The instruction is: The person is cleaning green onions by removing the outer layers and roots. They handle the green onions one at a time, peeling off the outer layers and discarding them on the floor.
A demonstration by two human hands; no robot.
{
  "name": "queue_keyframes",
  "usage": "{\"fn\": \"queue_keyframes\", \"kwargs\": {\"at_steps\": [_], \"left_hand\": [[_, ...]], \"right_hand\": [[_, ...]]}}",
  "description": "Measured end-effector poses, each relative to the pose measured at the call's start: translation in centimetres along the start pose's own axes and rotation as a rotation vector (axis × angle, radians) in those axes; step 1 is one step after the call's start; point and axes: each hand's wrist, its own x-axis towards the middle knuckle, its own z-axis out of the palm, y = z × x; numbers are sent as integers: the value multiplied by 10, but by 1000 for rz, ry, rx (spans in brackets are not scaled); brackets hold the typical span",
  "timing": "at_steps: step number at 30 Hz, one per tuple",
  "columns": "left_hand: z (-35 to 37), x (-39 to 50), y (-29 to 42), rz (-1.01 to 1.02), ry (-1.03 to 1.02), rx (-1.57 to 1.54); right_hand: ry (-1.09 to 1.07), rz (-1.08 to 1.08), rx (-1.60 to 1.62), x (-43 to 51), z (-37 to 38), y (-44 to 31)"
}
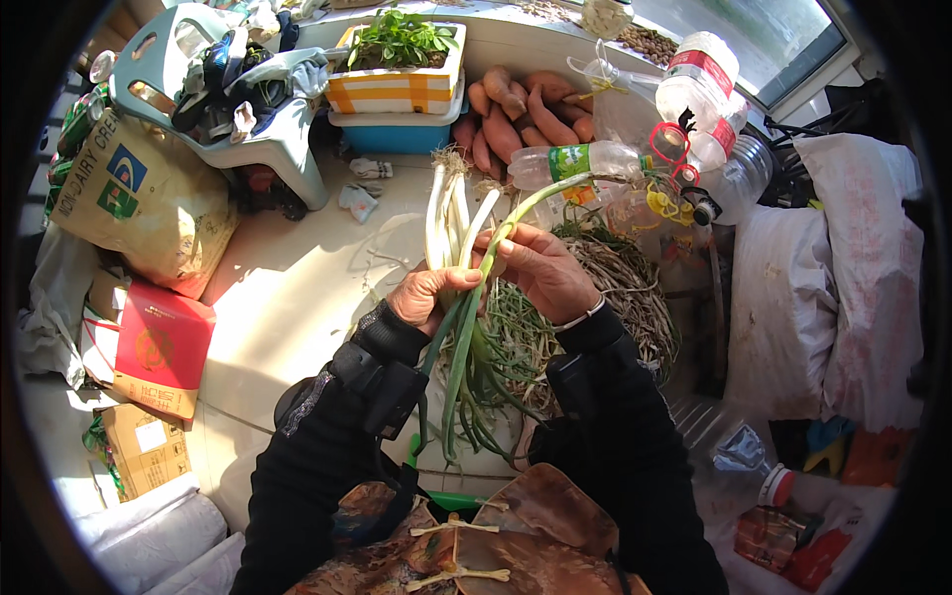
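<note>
My left hand [424, 299] grips a bunch of green onions [444, 216] around the middle. Their white stalks and roots point away from me, and the green leaves hang down towards my lap. My right hand [556, 277], with a bracelet at the wrist, pinches a long green stalk [535, 195] that bends off to the right, its far end thin and withered. The two hands almost meet at the bunch. Under and beside my right hand lies a heap of dried onion stalks [621, 286], with loose green leaves [518, 320] at its left side.
Sweet potatoes [524, 119] lie beyond the bunch, beside a planter box [394, 89]. Plastic bottles [576, 163] crowd the right, near white sacks [781, 312]. At left stand a plastic chair [275, 141] piled with shoes, a printed sack [152, 201] and a red box [160, 342].
</note>
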Motion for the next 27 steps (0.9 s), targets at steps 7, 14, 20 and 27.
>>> {"fn": "queue_keyframes", "kwargs": {"at_steps": [7, 14, 20, 27], "left_hand": [[1, -6, 2, 54, 79, 79], [3, -2, -3, 270, 95, 392], [1, -4, 0, 179, 145, 413], [-4, -13, 4, -29, 177, 268]], "right_hand": [[124, -102, -284, 3, 4, 0], [230, -129, -654, 3, 12, 0], [93, 84, -527, -4, 9, -4], [425, -259, 359, -14, -52, -42]]}}
